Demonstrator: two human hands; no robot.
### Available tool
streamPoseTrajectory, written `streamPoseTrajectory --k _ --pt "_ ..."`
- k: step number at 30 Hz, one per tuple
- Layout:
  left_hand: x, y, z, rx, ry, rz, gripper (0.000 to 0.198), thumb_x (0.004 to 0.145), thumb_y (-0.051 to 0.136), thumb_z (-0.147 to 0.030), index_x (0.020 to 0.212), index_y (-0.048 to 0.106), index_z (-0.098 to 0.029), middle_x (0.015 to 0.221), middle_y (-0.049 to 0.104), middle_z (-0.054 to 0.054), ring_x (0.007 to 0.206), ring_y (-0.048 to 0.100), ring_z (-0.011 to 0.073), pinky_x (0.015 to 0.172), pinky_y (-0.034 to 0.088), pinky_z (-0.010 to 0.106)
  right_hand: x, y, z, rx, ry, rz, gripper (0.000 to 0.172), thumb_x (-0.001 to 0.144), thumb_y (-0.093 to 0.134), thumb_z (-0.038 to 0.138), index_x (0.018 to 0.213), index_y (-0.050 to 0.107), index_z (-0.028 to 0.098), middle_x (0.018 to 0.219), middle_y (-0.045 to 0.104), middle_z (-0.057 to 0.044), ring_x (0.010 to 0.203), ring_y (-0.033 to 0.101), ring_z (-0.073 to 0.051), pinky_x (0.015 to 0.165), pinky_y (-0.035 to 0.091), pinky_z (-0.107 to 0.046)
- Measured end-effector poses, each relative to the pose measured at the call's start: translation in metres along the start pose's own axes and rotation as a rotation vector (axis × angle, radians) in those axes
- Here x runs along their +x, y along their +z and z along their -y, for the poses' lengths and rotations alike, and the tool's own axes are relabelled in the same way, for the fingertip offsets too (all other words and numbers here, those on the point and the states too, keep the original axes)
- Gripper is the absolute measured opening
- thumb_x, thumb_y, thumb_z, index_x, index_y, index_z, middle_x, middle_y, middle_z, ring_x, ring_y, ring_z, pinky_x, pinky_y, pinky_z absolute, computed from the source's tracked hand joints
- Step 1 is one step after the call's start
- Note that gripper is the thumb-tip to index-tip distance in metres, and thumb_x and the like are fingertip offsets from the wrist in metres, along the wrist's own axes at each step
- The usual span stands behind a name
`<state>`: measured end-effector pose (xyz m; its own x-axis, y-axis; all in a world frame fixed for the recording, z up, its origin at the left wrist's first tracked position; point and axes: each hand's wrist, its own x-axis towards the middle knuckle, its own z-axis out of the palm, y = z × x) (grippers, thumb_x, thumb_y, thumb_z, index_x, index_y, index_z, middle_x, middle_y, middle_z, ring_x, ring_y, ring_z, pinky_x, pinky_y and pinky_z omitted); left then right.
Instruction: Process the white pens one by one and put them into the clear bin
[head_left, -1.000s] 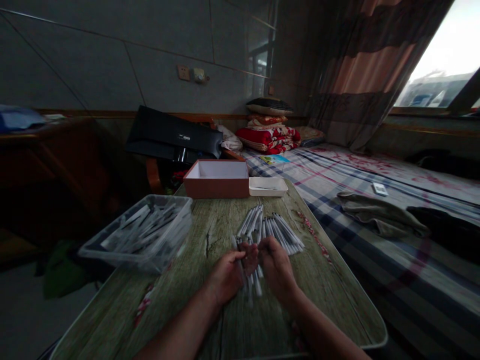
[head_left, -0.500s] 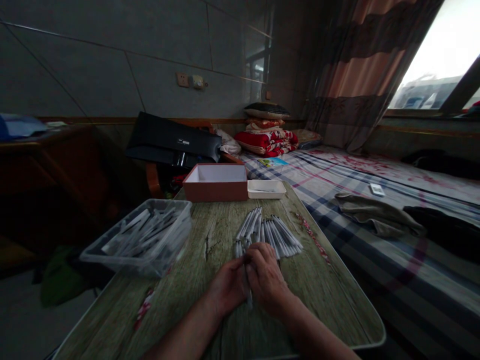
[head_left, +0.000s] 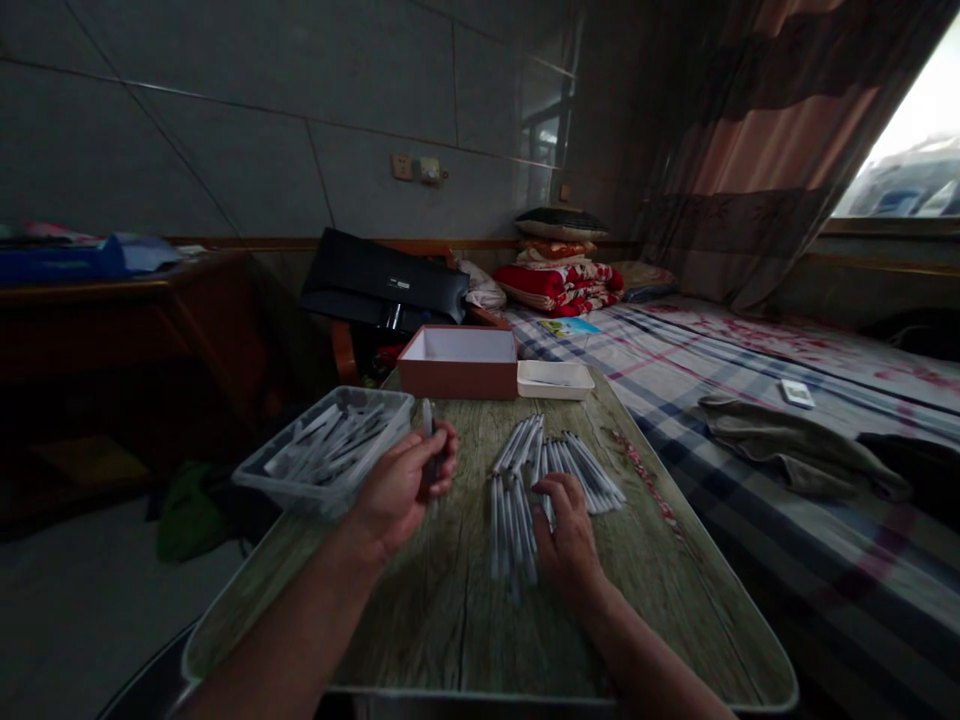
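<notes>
The left hand (head_left: 401,485) has its fingers curled closed round one pen (head_left: 428,425), held upright above the table (head_left: 450,620). The hold looks light, so the pen could slip and roll. Just left of that grip the clear bin (head_left: 289,488) appears to overhang the table's edge, where a knock from the wrist might tip it. To the right, the right hand (head_left: 568,530) lies open and flat on the loose pens (head_left: 581,470), gripping none; a sweep could scatter them. Beyond stand a brown box (head_left: 457,380) and a white tray (head_left: 556,394). Bare tabletop lies nearer the body.
</notes>
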<state>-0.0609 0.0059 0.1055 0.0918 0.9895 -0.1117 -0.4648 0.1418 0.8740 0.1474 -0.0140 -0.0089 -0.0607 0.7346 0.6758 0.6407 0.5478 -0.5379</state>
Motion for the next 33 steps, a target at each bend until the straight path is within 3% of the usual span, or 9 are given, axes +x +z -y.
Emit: streamPoseTrajectory --k 4,8,10,13,16,22,27,30,33 --pt "0.021 -0.035 -0.061 0.353 0.137 -0.151 0.013 0.071 0.062 -0.02 0.083 0.059 -0.016 0.072 0.054 0.0 0.054 0.048 0.0083 0.04 0.03 0.015 0.0 0.001 -0.001 0.009 -0.005 0.017 0.029 0.08 0.045 0.005 0.104 0.05 0.021 0.105 0.049 -0.009 0.101 0.049 -0.024 0.088 0.045 -0.043" --pt "0.058 -0.08 -0.102 1.032 0.107 -0.296 0.014 0.068 0.056 -0.017 0.082 0.057 -0.017 0.062 0.052 -0.001 0.053 0.05 0.0129 0.045 0.035 0.021 0.0 0.003 0.0 0.025 -0.019 0.024 0.031 0.078 0.046 0.004 0.104 0.05 0.021 0.105 0.049 -0.009 0.102 0.049 -0.024 0.089 0.044 -0.043" --pt "0.076 -0.1 -0.113 1.304 0.074 -0.296 0.01 0.067 0.053 -0.016 0.077 0.057 -0.018 0.053 0.048 -0.003 0.05 0.048 0.0146 0.048 0.035 0.024 -0.001 0.002 0.003 0.041 -0.024 0.031 0.032 0.077 0.046 0.003 0.104 0.051 0.021 0.104 0.05 -0.009 0.101 0.05 -0.023 0.088 0.045 -0.042" --pt "0.097 -0.122 -0.118 1.45 0.072 -0.266 0.008 0.06 0.054 -0.011 0.063 0.056 -0.018 0.049 0.048 -0.003 0.053 0.049 0.0164 0.054 0.036 0.026 0.0 0.001 0.006 0.059 -0.013 0.05 0.031 0.076 0.045 0.003 0.102 0.052 0.02 0.103 0.05 -0.009 0.1 0.051 -0.023 0.088 0.046 -0.042" --pt "0.11 -0.132 -0.116 1.553 0.105 -0.189 0.011 0.056 0.055 -0.01 0.061 0.058 -0.019 0.058 0.056 -0.001 0.065 0.055 0.0191 0.064 0.039 0.026 0.0 0.0 0.008 0.074 0.005 0.052 0.031 0.076 0.045 0.002 0.101 0.052 0.02 0.103 0.05 -0.009 0.1 0.051 -0.023 0.088 0.046 -0.041" --pt "0.121 -0.136 -0.11 1.643 0.131 0.0 0.023 0.054 0.057 -0.011 0.074 0.066 -0.019 0.082 0.069 0.002 0.086 0.061 0.0206 0.08 0.042 0.025 0.0 0.0 0.005 0.088 0.023 0.049 0.031 0.077 0.045 0.002 0.101 0.052 0.02 0.103 0.05 -0.009 0.1 0.051 -0.022 0.088 0.045 -0.04" --pt "0.117 -0.131 -0.111 1.697 0.167 0.003 0.028 0.062 0.053 -0.012 0.085 0.067 -0.018 0.093 0.071 0.007 0.093 0.062 0.0231 0.087 0.041 0.029 -0.001 -0.001 0.005 0.096 0.038 0.058 0.029 0.078 0.045 0.003 0.101 0.051 0.019 0.103 0.05 -0.009 0.1 0.05 -0.022 0.089 0.045 -0.04" --pt "0.109 -0.11 -0.106 1.726 0.227 -0.006 0.029 0.068 0.051 -0.014 0.091 0.067 -0.019 0.1 0.07 0.008 0.098 0.06 0.0249 0.091 0.04 0.032 -0.001 -0.004 0.005 0.112 0.052 0.058 0.028 0.078 0.045 0.003 0.1 0.052 0.019 0.102 0.05 -0.008 0.099 0.051 -0.022 0.088 0.045 -0.039" --pt "0.094 -0.072 -0.084 1.706 0.344 0.071 0.029 0.071 0.05 -0.014 0.093 0.067 -0.021 0.107 0.069 0.006 0.105 0.058 0.0244 0.097 0.037 0.032 -0.002 -0.005 0.004 0.124 0.066 0.062 0.028 0.077 0.046 0.003 0.099 0.052 0.02 0.1 0.051 -0.008 0.098 0.051 -0.022 0.088 0.044 -0.039"
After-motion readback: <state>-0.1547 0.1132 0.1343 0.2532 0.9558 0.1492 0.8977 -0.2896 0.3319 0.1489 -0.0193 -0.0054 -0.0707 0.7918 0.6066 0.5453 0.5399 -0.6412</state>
